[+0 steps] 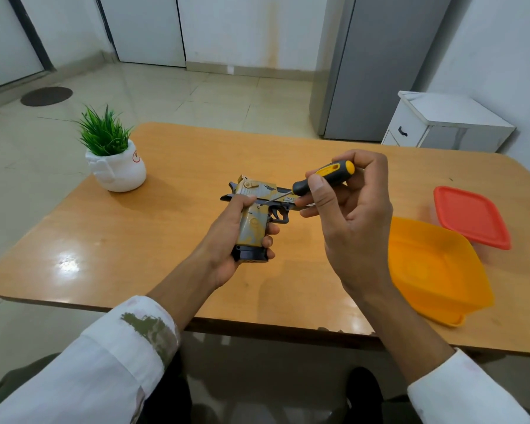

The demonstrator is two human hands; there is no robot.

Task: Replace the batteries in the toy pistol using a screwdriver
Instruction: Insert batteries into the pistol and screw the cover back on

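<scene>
A tan-and-black toy pistol [254, 215] is held above the middle of the wooden table [172, 228], barrel pointing right. My left hand [227, 240] grips its handle from the left, fingers wrapped round the front. My right hand [349, 209] holds a screwdriver [325, 175] with a yellow-and-black handle between thumb and fingers. Its thin shaft slants down-left, and the tip touches the pistol's side just above the grip. No batteries are visible.
An orange plastic tub [435, 267] lies at the table's right front edge, with a red-lidded container [471, 215] behind it. A potted plant in a white pot [114, 160] stands at the back left. A white cabinet [447, 123] and a grey fridge [377, 65] stand beyond the table.
</scene>
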